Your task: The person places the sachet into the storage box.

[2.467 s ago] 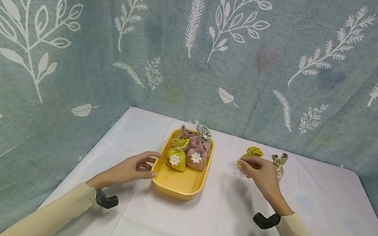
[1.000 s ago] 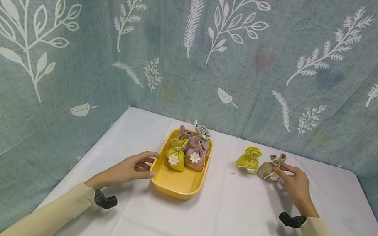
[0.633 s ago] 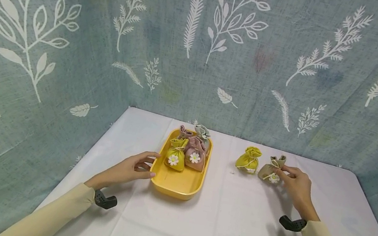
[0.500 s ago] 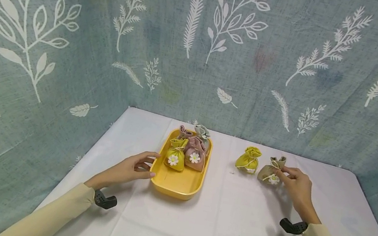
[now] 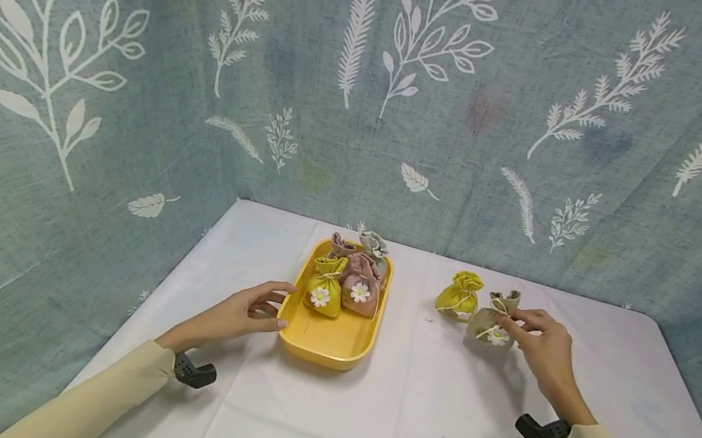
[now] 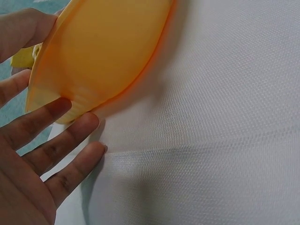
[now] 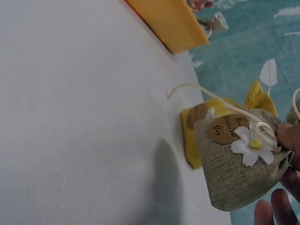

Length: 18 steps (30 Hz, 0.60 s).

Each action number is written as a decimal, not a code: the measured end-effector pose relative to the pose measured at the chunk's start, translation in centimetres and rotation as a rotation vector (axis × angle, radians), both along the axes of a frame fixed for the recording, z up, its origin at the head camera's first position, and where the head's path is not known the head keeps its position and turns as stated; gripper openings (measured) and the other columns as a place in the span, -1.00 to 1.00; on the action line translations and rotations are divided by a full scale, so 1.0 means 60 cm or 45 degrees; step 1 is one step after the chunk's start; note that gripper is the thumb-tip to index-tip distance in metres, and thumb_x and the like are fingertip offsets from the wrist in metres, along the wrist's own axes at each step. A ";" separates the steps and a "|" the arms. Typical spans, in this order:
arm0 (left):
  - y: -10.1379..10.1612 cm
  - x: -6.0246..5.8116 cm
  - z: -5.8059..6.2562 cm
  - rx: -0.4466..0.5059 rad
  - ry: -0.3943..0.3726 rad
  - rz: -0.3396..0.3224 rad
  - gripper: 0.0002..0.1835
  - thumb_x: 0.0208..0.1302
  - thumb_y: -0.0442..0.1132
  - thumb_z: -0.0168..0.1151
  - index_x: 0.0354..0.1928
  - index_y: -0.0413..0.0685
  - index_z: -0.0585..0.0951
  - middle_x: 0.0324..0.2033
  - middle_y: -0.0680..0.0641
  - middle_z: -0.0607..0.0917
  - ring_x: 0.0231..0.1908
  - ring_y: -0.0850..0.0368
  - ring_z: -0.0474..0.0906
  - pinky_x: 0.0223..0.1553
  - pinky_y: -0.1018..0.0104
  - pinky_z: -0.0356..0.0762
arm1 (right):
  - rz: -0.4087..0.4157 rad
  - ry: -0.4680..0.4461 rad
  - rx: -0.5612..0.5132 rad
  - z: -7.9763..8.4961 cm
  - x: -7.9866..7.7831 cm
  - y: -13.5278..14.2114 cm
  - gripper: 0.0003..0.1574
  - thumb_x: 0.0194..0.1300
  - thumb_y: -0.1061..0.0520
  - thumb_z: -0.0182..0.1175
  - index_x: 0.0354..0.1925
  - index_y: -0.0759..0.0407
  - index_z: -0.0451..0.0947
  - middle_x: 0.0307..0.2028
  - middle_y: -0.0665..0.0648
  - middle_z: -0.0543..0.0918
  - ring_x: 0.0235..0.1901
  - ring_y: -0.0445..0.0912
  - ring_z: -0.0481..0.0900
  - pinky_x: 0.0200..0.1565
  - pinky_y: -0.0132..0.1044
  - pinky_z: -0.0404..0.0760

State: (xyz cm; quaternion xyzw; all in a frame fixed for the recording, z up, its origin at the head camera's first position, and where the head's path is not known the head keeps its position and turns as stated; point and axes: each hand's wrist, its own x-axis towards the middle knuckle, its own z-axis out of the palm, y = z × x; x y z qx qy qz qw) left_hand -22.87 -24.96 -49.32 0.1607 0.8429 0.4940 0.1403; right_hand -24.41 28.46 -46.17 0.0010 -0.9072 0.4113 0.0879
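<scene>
My right hand [image 5: 545, 355] pinches the neck of a grey-brown drawstring pouch [image 7: 239, 173] between thumb and fingers. A white flower [image 7: 253, 144], a cream cord and a round brown tag are on its front; it appears raised from the cloth, its shadow apart in the right wrist view. Just left of it a yellow pouch [image 5: 459, 297] rests on the table. At the left, my left hand [image 5: 246, 312] touches the side of a yellow tray [image 5: 329, 340], its fingers spread and nearly straight along the wall. Inside the tray stand a yellow pouch [image 5: 326, 289], two mauve pouches [image 5: 361, 287] and a pale grey one [image 5: 376, 245].
A white cloth [image 5: 399, 423] covers the table. Behind it and at the left hangs a blue-green curtain [image 5: 318, 88] printed with white leaves. The tray's front part shows bare floor [image 5: 324, 332].
The right hand has let the yellow pouch stand, moved right to the grey-brown pouch, taken hold of its neck and shifted it slightly left. The left hand keeps its place at the tray.
</scene>
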 end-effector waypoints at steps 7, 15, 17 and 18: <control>0.000 0.000 -0.002 0.011 -0.008 0.002 -0.29 0.39 -0.09 0.40 0.51 0.11 0.35 0.38 -0.14 0.47 0.21 -0.07 0.54 0.23 0.01 0.56 | 0.064 0.032 -0.070 0.011 0.009 -0.028 -0.39 0.36 -0.25 0.36 0.10 0.18 0.74 0.02 0.16 0.66 -0.15 0.02 0.52 -0.37 -0.29 0.59; -0.001 -0.001 -0.002 0.010 -0.010 0.005 -0.27 0.37 -0.06 0.42 0.51 0.18 0.35 0.37 -0.09 0.48 0.20 -0.02 0.55 0.22 0.06 0.57 | 0.131 0.032 -0.089 0.022 0.011 -0.066 -0.43 0.31 -0.29 0.39 0.05 0.08 0.77 -0.04 0.07 0.68 -0.14 0.00 0.55 -0.23 -0.20 0.59; -0.002 -0.001 -0.002 0.004 -0.005 0.001 -0.27 0.37 -0.06 0.42 0.51 0.19 0.35 0.37 -0.10 0.49 0.20 -0.02 0.55 0.22 0.06 0.57 | 0.149 0.039 -0.105 0.023 0.010 -0.077 -0.46 0.29 -0.29 0.41 0.02 0.05 0.78 -0.07 0.05 0.70 -0.14 -0.02 0.54 -0.23 -0.20 0.58; -0.002 0.000 -0.002 0.000 0.001 -0.002 -0.27 0.37 -0.06 0.41 0.51 0.19 0.34 0.37 -0.11 0.49 0.20 -0.02 0.55 0.22 0.05 0.57 | 0.162 0.041 -0.112 0.024 0.010 -0.082 -0.47 0.29 -0.29 0.41 0.01 0.04 0.79 -0.08 0.04 0.70 -0.15 -0.03 0.55 -0.24 -0.20 0.57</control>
